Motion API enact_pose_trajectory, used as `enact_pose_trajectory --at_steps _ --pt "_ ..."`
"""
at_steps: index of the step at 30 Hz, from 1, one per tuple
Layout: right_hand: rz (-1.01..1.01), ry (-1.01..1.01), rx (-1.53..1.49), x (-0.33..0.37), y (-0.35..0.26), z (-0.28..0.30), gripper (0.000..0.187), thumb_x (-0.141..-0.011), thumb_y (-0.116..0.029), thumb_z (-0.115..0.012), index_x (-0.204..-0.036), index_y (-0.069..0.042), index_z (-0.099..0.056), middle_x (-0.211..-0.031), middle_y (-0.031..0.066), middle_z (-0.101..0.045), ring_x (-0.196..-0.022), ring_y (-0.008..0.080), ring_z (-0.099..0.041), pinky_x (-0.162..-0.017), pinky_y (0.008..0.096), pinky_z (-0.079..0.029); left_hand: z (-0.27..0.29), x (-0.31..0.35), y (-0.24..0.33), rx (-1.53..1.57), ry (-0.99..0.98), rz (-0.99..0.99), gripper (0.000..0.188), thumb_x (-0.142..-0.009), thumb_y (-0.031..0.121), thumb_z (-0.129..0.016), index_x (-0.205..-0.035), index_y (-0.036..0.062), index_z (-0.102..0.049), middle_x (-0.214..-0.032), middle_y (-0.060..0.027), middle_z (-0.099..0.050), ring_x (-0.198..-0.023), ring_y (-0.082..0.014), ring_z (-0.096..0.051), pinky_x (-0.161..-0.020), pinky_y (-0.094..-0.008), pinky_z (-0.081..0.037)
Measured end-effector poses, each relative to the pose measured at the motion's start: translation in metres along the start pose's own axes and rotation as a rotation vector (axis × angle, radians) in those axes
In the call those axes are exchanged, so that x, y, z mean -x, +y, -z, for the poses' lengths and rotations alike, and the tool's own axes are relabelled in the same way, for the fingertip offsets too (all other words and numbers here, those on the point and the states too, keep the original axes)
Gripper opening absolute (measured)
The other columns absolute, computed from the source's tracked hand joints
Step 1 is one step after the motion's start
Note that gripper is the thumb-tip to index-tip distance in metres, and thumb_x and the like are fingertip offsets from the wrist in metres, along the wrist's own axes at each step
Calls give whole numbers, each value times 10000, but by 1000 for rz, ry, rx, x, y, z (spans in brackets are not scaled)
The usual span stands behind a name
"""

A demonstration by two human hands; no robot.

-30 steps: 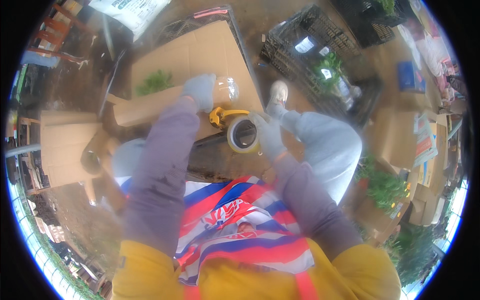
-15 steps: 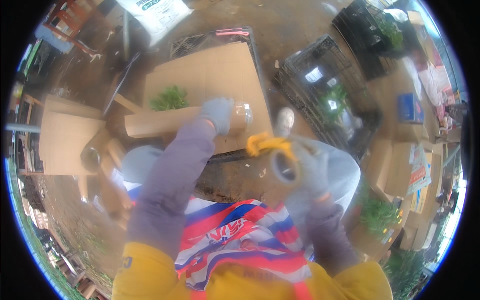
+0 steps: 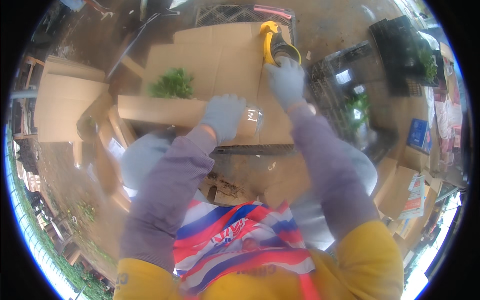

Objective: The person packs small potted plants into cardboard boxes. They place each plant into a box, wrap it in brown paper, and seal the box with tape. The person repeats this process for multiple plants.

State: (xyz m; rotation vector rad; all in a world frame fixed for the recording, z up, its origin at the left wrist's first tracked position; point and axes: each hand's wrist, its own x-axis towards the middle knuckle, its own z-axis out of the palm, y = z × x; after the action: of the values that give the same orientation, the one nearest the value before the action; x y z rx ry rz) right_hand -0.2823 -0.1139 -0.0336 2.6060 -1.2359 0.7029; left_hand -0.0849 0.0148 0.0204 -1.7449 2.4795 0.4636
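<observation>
In front of me a folded cardboard wrap (image 3: 160, 110) lies on a flat cardboard sheet (image 3: 215, 55). A bunch of green leaves (image 3: 172, 83) shows just beyond its left part, and clear tape (image 3: 254, 117) shines at its right end. My gloved left hand (image 3: 223, 116) is closed over the wrap near that taped end. Beyond it to the right, my gloved right hand (image 3: 286, 82) grips a yellow tape dispenser (image 3: 270, 44) over the sheet's right side. Part of the tape roll is hidden by the fingers.
Under the sheet is a black plastic crate (image 3: 225, 15) with a pink strip (image 3: 272, 11) on its far edge. Right of it, another black crate (image 3: 325, 75) holds greens. Cardboard sheets (image 3: 70, 105) stack at left; a blue box (image 3: 419, 134) lies far right.
My right hand has carried the tape dispenser from near my right knee forward to the far right of the wrap. The left hand stays on the wrap. My view has shifted.
</observation>
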Motion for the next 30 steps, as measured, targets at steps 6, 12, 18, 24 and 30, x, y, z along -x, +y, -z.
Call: enact_pose_trajectory --at_steps 6,12,18,24,30 --pt "-433 -144 -839 108 -88 38 748 -802 -213 -822 -1416 -53 -427 -1202 150 -605 -1118 271 -599 -938 410 -507 0 -10 -4 51 4 -17 292 -723 214 -740 -970 95 -638 -986 -134 -673 -955 -328 -661 -800 -439 -531" --pt "-791 -93 -915 123 -125 -22 1210 -638 -206 -957 -1547 -33 -177 -1294 164 -565 -1161 263 -590 -988 398 -507 3 -14 1 -12 -23 25 329 -700 175 -739 -999 98 -625 -1018 -135 -673 -988 -325 -659 -824 -430 -533" --pt "-640 -57 -617 125 -136 -8 770 -904 -67 -635 -1554 10 -231 -1296 247 -565 -1129 383 -582 -965 452 -491 3 -15 -5 57 -52 -1 356 -705 176 -735 -1032 97 -620 -1040 -130 -672 -1001 -326 -657 -839 -438 -534" --pt "-555 -217 -773 85 -118 72 1001 -732 -98 -815 -1545 24 -243 -1330 266 -543 -1172 429 -567 -986 449 -484 4 -17 -7 38 -67 -5 362 -713 211 -746 -1039 104 -630 -1069 -132 -676 -1016 -334 -654 -850 -446 -532" --pt "-530 -280 -411 78 -122 60 974 -642 -120 -835 -1488 -1 -366 -1381 261 -518 -1241 436 -534 -1008 461 -474 6 -16 -7 91 -85 -8 355 -712 207 -742 -1036 106 -636 -1085 -132 -671 -1040 -314 -653 -860 -427 -534"
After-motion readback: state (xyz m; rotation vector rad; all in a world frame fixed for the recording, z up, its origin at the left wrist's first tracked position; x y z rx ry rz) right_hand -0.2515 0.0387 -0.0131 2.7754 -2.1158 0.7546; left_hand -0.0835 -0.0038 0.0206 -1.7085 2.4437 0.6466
